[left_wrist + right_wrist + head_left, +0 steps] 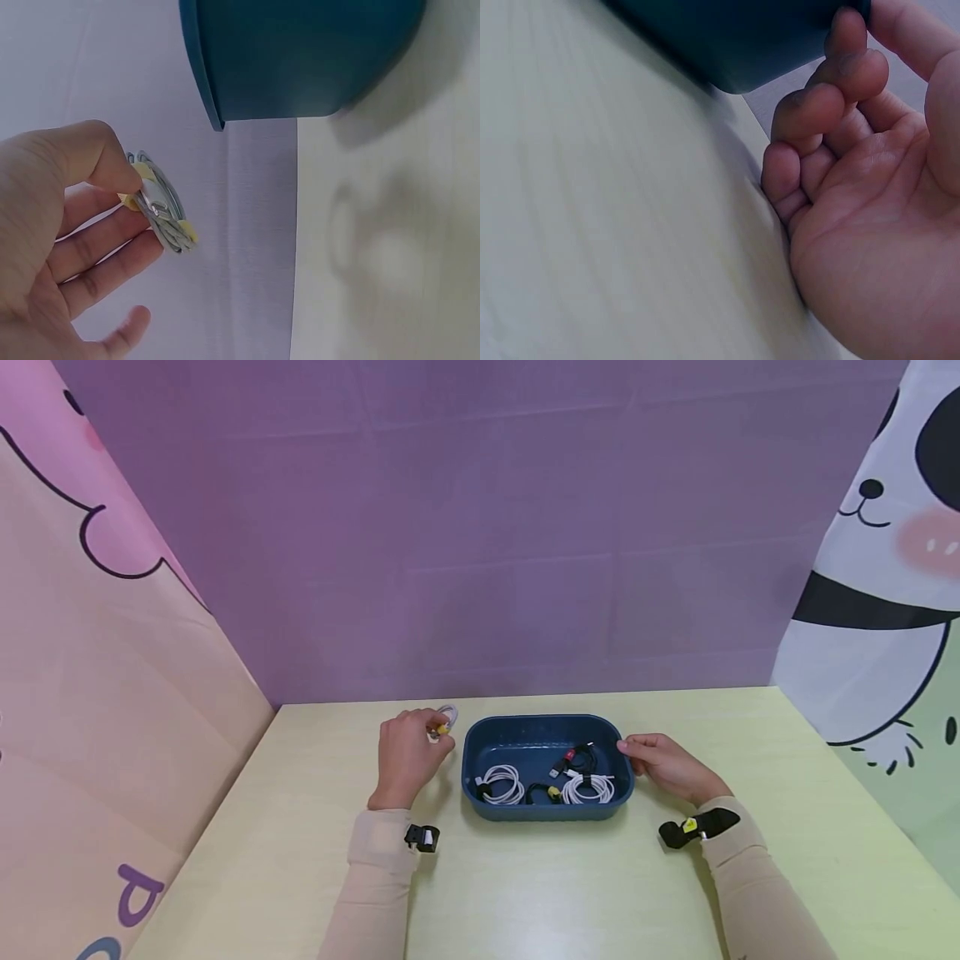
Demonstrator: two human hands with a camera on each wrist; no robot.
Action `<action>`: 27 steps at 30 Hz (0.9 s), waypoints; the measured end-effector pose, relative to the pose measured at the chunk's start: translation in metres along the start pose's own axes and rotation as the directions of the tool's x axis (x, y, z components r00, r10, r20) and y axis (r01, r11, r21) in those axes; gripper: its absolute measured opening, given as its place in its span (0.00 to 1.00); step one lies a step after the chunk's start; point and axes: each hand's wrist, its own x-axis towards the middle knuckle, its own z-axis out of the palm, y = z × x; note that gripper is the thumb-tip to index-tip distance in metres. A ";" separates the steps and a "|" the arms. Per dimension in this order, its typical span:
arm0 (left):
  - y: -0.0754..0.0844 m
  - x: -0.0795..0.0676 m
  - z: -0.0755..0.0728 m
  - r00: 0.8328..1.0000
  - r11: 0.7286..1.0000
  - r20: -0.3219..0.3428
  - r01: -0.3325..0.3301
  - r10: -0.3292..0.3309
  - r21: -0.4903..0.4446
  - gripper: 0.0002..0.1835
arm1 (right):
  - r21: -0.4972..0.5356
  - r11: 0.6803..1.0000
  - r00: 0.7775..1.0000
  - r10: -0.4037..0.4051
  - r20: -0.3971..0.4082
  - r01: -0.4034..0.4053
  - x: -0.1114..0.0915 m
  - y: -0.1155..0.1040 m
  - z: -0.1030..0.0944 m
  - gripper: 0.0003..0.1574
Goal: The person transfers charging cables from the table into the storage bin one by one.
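My left hand pinches a coiled pale cable with yellow ties between thumb and fingers, raised above the table left of the bin. A dark blue plastic bin stands on the table between my hands. At its right end, my right hand grips the rim with thumb and curled fingers, the thumb on top. Inside the bin lie a white coiled cable at the left, another white coil at the right, a black cable with a red tie and a short black cable with a yellow tie.
The pale wooden table ends at a purple cloth backdrop just behind the bin. Printed cloths hang at both sides, a panda on the right one. Each wrist wears a small black camera.
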 end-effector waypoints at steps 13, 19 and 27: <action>0.005 0.001 0.000 0.997 0.997 -0.043 -0.070 0.069 -0.030 0.12 | 0.012 1.000 0.999 0.021 -0.024 -0.021 -0.001 0.000 0.001 0.23; 0.007 0.001 -0.002 0.995 0.996 -0.053 -0.083 0.081 -0.030 0.12 | 0.015 0.999 0.999 0.030 -0.015 -0.030 0.000 0.002 0.001 0.23; 0.009 0.000 -0.001 0.995 0.995 -0.055 -0.086 0.083 -0.046 0.12 | 0.003 0.999 0.999 0.032 -0.023 -0.032 0.001 0.003 0.000 0.23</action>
